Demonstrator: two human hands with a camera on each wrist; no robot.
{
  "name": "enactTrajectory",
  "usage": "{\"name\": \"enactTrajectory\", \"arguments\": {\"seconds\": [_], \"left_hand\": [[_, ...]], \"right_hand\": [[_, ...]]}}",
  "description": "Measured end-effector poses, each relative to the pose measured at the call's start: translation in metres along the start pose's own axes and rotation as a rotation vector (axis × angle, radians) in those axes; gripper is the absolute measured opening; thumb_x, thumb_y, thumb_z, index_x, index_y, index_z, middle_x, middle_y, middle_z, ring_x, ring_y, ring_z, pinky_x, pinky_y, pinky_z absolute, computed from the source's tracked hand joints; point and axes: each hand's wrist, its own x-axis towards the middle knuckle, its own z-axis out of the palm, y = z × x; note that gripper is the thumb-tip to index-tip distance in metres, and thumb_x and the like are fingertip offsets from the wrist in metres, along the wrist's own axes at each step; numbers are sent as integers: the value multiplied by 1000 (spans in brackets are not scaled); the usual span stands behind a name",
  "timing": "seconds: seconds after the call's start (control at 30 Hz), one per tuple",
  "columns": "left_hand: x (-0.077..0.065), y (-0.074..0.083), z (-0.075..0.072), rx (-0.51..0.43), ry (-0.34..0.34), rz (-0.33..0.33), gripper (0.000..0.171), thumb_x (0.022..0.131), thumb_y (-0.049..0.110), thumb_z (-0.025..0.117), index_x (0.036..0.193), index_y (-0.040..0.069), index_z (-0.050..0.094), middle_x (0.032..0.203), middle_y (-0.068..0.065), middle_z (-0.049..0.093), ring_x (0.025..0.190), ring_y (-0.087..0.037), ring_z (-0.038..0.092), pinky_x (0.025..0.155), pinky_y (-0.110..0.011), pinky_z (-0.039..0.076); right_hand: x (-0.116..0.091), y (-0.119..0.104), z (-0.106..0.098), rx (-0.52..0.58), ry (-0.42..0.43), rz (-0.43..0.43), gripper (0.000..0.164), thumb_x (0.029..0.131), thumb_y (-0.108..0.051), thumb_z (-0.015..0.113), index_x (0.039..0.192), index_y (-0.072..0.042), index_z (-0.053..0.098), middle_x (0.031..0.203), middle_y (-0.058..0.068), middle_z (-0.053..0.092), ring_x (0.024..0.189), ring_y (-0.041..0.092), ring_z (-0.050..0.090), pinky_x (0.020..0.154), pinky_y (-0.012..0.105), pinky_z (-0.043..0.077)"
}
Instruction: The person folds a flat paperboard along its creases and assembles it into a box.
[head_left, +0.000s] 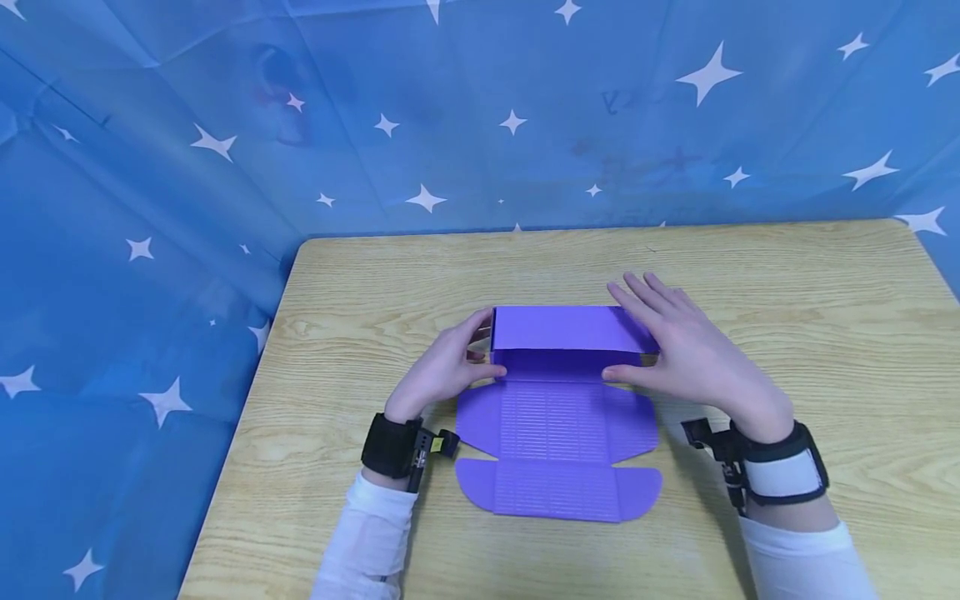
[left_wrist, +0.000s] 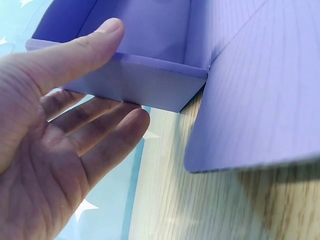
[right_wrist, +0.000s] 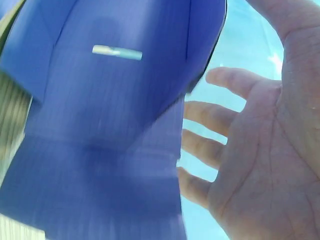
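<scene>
From my remote seat, I judged the step in hand to be shaping the purple cardboard box (head_left: 573, 327), partly folded at mid-table between both hands. The left hand (head_left: 442, 364) gripped its left end wall, thumb over the rim, fingers outside. The right hand (head_left: 690, 350) was open at the other end, fingers extended; I couldn't tell whether they touched. I thought the next move called for squaring that end. The flapped lid (head_left: 555, 421) spread toward the wearer, crowding the left wrist camera (head_left: 448, 443). A starry curtain (head_left: 512, 123) hung behind the wooden table (head_left: 337, 333).
</scene>
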Motion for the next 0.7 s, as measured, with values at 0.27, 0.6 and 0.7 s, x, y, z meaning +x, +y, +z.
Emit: {"name": "enactTrajectory", "arguments": {"seconds": [0.27, 0.6, 0.7], "left_hand": [[0, 0, 0, -9, -2, -14, 86, 92, 13, 82, 164, 13, 34, 163, -17, 49, 136, -40, 64, 110, -49, 57], [1, 0, 0, -15, -7, -21, 87, 92, 12, 82, 164, 14, 33, 165, -14, 47, 139, -40, 61, 113, -50, 56], [1, -1, 0, -16, -8, -24, 87, 92, 12, 82, 164, 14, 33, 164, -14, 47, 140, -40, 61, 113, -50, 55]], "right_hand": [[-10, 23, -6, 38, -18, 66, 113, 85, -52, 85, 169, -14, 21, 176, 23, 17, 164, 49, 11, 127, 74, 21], [-24, 47, -8, 39, -53, 135, 108, 90, -50, 81, 169, -8, 20, 172, 31, 22, 159, 56, 20, 121, 77, 27], [-26, 50, -8, 44, -60, 138, 101, 93, -44, 79, 167, -4, 24, 166, 34, 32, 151, 57, 34, 118, 75, 35]]}}
